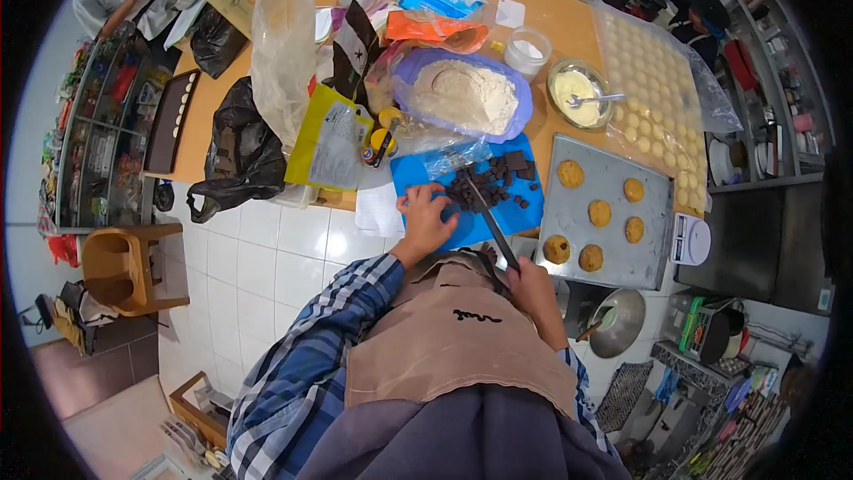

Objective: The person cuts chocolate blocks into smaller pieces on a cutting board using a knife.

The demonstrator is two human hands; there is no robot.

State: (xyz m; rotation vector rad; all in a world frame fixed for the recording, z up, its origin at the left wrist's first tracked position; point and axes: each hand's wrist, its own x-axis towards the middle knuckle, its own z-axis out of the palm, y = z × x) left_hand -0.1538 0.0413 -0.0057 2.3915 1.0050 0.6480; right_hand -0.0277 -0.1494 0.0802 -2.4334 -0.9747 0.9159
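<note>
My right hand (532,288) grips the black handle of a kitchen knife (494,227), its blade reaching into the chocolate. Dark chocolate pieces (466,191) lie heaped on a blue cutting mat (433,172), with larger squares (516,161) toward the far right. At the mat's near left edge rests my left hand (426,215), fingers bent and apart, beside the chopped pile. I see nothing held in it. Right of the mat is a metal baking tray (616,220) carrying several round cookie dough pieces (599,213).
Beyond the mat stand a purple basin (408,83) of flour and a glass bowl (554,90) of pale cream with a fork. A yellow pouch (326,137) and black plastic bag (243,140) crowd the left. A white kitchen scale (693,240) sits right. Two people work across the table.
</note>
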